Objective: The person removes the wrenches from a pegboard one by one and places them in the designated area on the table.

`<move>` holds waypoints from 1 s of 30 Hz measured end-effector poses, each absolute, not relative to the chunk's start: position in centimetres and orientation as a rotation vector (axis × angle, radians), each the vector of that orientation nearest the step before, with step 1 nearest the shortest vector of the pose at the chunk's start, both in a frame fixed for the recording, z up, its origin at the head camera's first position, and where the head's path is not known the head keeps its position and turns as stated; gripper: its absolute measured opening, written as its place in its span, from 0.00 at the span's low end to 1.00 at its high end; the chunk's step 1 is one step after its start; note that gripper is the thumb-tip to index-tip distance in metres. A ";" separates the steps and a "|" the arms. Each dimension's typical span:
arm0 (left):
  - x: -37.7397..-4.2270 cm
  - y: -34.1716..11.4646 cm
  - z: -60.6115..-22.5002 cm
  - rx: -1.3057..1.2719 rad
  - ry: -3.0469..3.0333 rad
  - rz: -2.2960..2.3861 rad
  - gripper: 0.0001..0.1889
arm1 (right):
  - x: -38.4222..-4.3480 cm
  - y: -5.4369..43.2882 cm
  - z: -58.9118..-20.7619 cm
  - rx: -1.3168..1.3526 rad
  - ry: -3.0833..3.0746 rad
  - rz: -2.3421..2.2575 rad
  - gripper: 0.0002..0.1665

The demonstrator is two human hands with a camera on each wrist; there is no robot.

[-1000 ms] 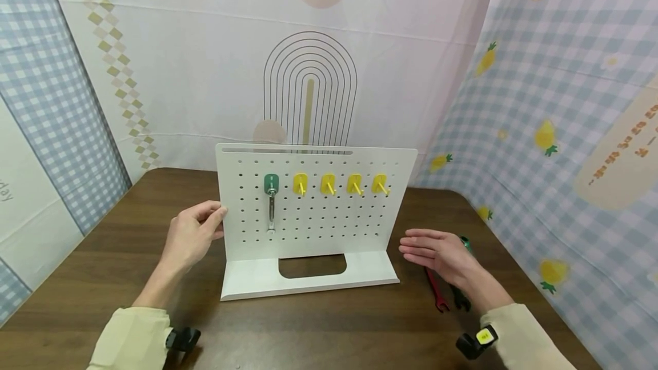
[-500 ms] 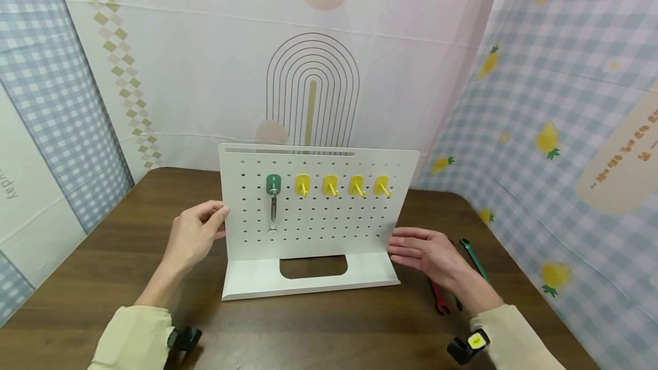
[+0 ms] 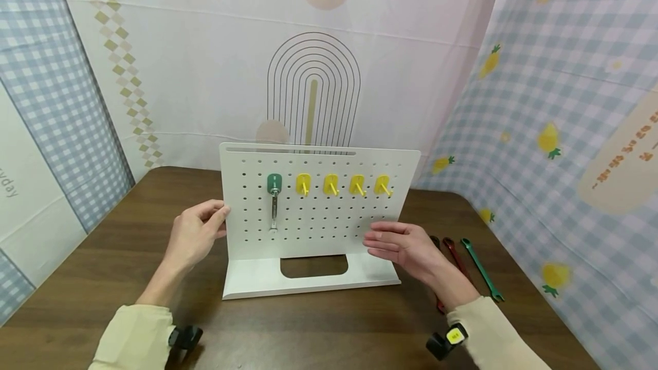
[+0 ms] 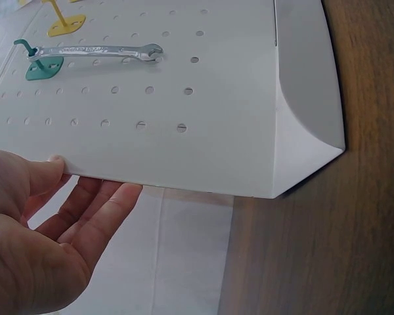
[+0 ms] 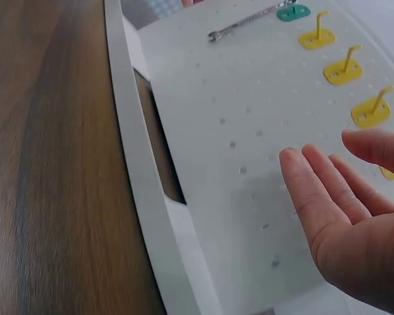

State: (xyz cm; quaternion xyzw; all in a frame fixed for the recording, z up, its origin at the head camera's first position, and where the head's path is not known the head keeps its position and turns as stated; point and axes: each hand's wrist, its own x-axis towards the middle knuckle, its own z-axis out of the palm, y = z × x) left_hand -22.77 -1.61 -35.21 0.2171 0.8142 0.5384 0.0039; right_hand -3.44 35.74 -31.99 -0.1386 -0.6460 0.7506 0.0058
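Observation:
A white pegboard stands upright on its base, in the middle of the head view. My left hand pinches its left edge between thumb and fingers, as the left wrist view also shows. In front of the board's lower right part is my right hand, fingers straight and holding nothing. A silver combination wrench hangs from the green hook at the left of the row. Several yellow hooks continue that row to the right, with nothing on them.
On the brown table, right of the board, lie a green wrench, a red wrench and a dark one, the latter two partly hidden by my right forearm. Patterned cloth hangs behind the table.
My right hand has moved left from beside the board to in front of its lower right, uncovering more of the wrenches. The left hand keeps its place on the board's edge.

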 end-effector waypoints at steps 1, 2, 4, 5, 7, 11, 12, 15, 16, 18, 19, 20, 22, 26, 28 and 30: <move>-22.8 -1.6 -35.2 0.681 2.551 1.688 0.16 | -3.6 35.5 -32.0 -0.434 -2.021 2.348 0.29; -22.8 -1.6 -35.2 0.681 2.550 1.689 0.16 | -3.8 35.3 -32.0 -0.438 -2.021 2.346 0.29; -22.8 -1.6 -35.2 0.682 2.548 1.689 0.17 | -4.1 35.0 -31.9 -0.442 -2.020 2.344 0.29; -22.8 -1.6 -35.2 0.683 2.546 1.690 0.17 | -4.3 34.9 -31.9 -0.436 -2.022 2.344 0.29; -22.8 -1.6 -35.2 0.687 2.545 1.691 0.17 | -4.6 34.5 -31.8 -0.436 -2.009 2.350 0.28; -22.8 -1.6 -35.2 0.693 2.547 1.692 0.17 | -5.1 33.8 -31.6 -0.400 -1.978 2.382 0.28; -22.8 -1.6 -35.2 0.693 2.547 1.693 0.17 | -5.3 33.6 -31.6 -0.399 -1.966 2.391 0.27; -22.7 -1.7 -35.2 0.691 2.545 1.693 0.17 | -5.7 33.1 -31.6 -0.376 -1.954 2.411 0.25; -22.7 -1.7 -35.2 0.690 2.546 1.691 0.17 | -5.8 33.0 -31.7 -0.374 -1.952 2.414 0.25; -22.7 -1.7 -35.3 0.687 2.546 1.691 0.17 | -6.1 32.7 -31.7 -0.373 -1.954 2.416 0.25; -22.7 -1.7 -35.3 0.689 2.548 1.691 0.17 | -6.2 32.6 -31.7 -0.372 -1.958 2.414 0.26; -22.7 -1.7 -35.3 0.690 2.549 1.693 0.17 | -6.3 32.4 -31.7 -0.373 -1.961 2.413 0.27; -22.7 -1.7 -35.3 0.695 2.550 1.696 0.17 | -6.5 32.3 -31.6 -0.380 -1.968 2.407 0.28; -22.8 -1.7 -35.3 0.706 2.553 1.698 0.17 | -6.7 31.9 -31.4 -0.361 -1.984 2.402 0.29; -22.8 -1.6 -35.3 0.707 2.554 1.699 0.16 | -6.8 31.7 -31.4 -0.336 -1.989 2.407 0.29; -22.9 -1.6 -35.4 0.708 2.551 1.702 0.16 | -6.9 31.5 -31.4 -0.310 -1.993 2.414 0.30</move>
